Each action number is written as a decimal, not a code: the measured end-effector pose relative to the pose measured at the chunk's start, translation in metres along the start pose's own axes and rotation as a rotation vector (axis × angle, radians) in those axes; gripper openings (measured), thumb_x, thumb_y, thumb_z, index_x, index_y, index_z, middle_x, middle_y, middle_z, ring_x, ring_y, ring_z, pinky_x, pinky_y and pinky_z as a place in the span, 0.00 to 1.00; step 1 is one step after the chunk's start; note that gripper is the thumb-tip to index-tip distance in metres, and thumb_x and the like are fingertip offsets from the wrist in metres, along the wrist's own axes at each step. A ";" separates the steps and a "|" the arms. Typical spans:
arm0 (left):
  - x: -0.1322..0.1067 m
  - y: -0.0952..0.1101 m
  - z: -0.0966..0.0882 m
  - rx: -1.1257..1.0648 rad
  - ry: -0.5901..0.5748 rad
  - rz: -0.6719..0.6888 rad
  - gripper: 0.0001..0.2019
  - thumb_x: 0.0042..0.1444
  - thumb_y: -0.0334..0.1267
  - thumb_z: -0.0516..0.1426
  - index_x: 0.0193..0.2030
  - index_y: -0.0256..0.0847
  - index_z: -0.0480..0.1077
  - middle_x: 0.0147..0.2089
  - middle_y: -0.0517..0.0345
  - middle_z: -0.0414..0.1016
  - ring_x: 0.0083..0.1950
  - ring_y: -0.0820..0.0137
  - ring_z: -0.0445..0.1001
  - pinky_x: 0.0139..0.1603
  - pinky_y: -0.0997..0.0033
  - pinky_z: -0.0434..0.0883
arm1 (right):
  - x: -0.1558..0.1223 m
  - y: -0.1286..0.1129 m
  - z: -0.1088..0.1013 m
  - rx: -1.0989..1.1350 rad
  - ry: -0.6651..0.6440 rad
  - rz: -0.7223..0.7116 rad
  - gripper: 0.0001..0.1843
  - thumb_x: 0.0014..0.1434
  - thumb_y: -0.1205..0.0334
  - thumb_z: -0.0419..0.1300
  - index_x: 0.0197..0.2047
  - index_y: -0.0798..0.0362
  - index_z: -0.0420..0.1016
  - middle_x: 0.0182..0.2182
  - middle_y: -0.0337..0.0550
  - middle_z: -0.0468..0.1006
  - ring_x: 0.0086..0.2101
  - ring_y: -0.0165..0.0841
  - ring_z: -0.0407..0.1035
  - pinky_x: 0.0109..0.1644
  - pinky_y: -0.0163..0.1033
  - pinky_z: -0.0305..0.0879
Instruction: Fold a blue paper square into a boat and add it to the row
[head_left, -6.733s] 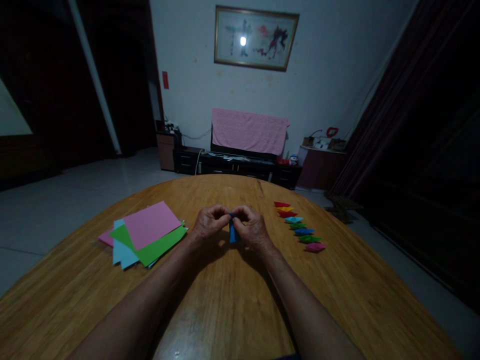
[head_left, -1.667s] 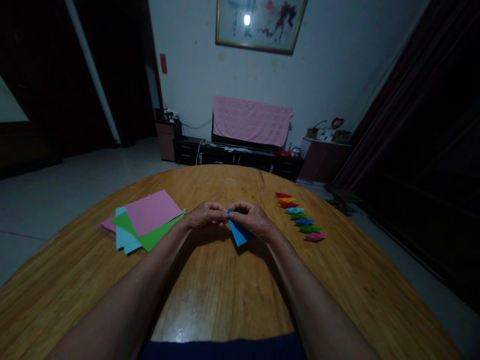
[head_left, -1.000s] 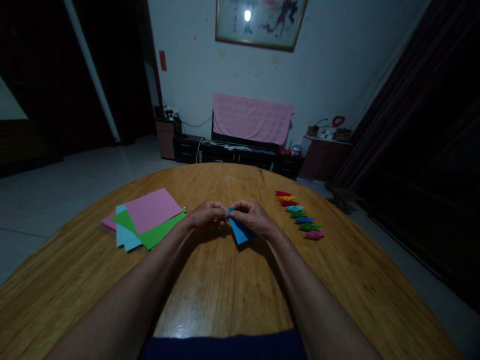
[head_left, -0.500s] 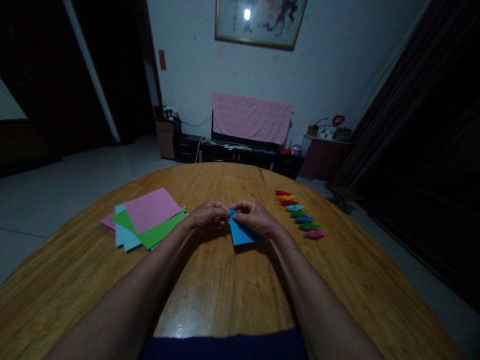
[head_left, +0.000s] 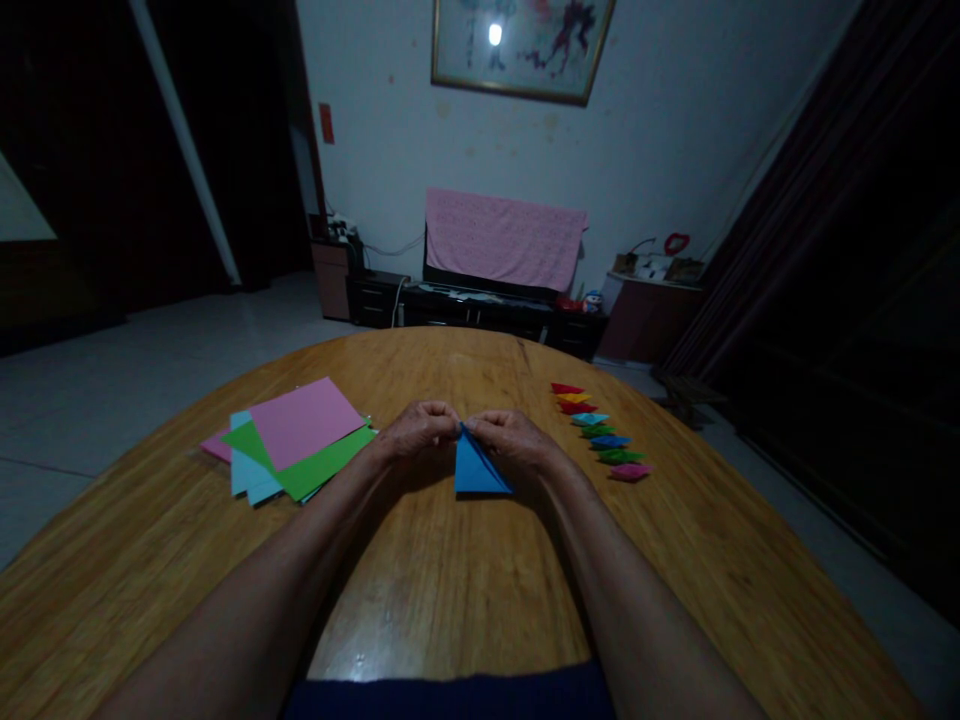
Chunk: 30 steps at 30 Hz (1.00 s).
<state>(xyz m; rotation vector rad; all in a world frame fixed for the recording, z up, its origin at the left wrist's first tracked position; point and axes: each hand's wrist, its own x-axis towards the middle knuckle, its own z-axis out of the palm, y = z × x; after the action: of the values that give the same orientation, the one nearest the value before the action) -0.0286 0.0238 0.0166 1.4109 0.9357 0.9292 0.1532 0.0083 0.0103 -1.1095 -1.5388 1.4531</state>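
Head view, looking forward and down across an oval wooden table (head_left: 450, 600) at two bare hands.

Centre: a blue paper triangle (head_left: 478, 468), folded along a visible crease, lies near the middle of the table with its apex pointing far and its broad edge near. Whether that edge touches the wood cannot be told.

Grip: the left hand (head_left: 417, 430) and the right hand (head_left: 511, 440) come together at the apex, each in a narrow pinch, closing on the paper from either side. The exact placing of the fingers is hidden by the hands themselves and the dim light.

Left of the hands: a loose, overlapping stack of paper sheets, with a pink sheet (head_left: 304, 422) on top, a green sheet (head_left: 322, 462) beneath it, a light-blue sheet (head_left: 241, 465) and a second pink sheet (head_left: 216, 449) showing at the left. The stack lies just beside the left hand.

Right of the hands: a row of small folded paper pieces (head_left: 596, 430) runs from far to near, in red, yellow, light blue, green, blue and pink.

Background: a pink towel (head_left: 504, 240) hangs over a dark shape on a low black cabinet (head_left: 480, 318), below a framed picture (head_left: 521, 45) on the wall.
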 end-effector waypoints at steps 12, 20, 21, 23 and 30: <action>-0.005 0.006 0.010 -0.068 0.087 0.024 0.02 0.36 0.32 0.58 0.21 0.38 0.68 0.18 0.64 0.64 0.21 0.77 0.60 0.24 0.76 0.56 | 0.000 -0.004 -0.002 -0.160 0.054 -0.033 0.20 0.52 0.44 0.62 0.25 0.54 0.68 0.19 0.33 0.59 0.21 0.24 0.50 0.24 0.34 0.44; 0.001 0.000 -0.002 -0.019 -0.018 -0.002 0.07 0.38 0.37 0.61 0.24 0.36 0.71 0.22 0.61 0.69 0.22 0.77 0.62 0.25 0.76 0.55 | -0.004 -0.012 -0.001 -0.263 0.068 -0.079 0.19 0.52 0.46 0.60 0.24 0.54 0.70 0.19 0.33 0.59 0.22 0.25 0.50 0.25 0.34 0.44; 0.001 0.000 -0.002 -0.032 -0.023 -0.005 0.07 0.38 0.38 0.62 0.24 0.36 0.71 0.22 0.61 0.69 0.22 0.78 0.61 0.24 0.76 0.55 | -0.004 -0.012 -0.001 -0.266 0.075 -0.089 0.18 0.52 0.47 0.60 0.24 0.54 0.70 0.19 0.33 0.59 0.22 0.25 0.50 0.25 0.34 0.44; 0.001 0.001 -0.002 -0.060 -0.050 -0.001 0.08 0.38 0.38 0.62 0.24 0.36 0.71 0.20 0.62 0.67 0.22 0.78 0.60 0.24 0.75 0.54 | -0.003 -0.012 0.000 -0.273 0.095 -0.110 0.17 0.52 0.48 0.60 0.24 0.54 0.70 0.20 0.33 0.60 0.22 0.25 0.51 0.26 0.34 0.45; -0.003 0.007 -0.002 -0.092 -0.052 -0.001 0.09 0.40 0.40 0.62 0.22 0.36 0.71 0.20 0.62 0.65 0.21 0.79 0.59 0.24 0.75 0.56 | -0.001 -0.011 0.003 -0.284 0.140 -0.141 0.17 0.52 0.49 0.60 0.24 0.54 0.71 0.20 0.34 0.61 0.22 0.25 0.53 0.26 0.34 0.47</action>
<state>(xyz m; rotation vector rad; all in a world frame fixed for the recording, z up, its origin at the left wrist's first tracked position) -0.0310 0.0219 0.0235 1.3504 0.8439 0.9193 0.1494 0.0064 0.0212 -1.2109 -1.7210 1.0631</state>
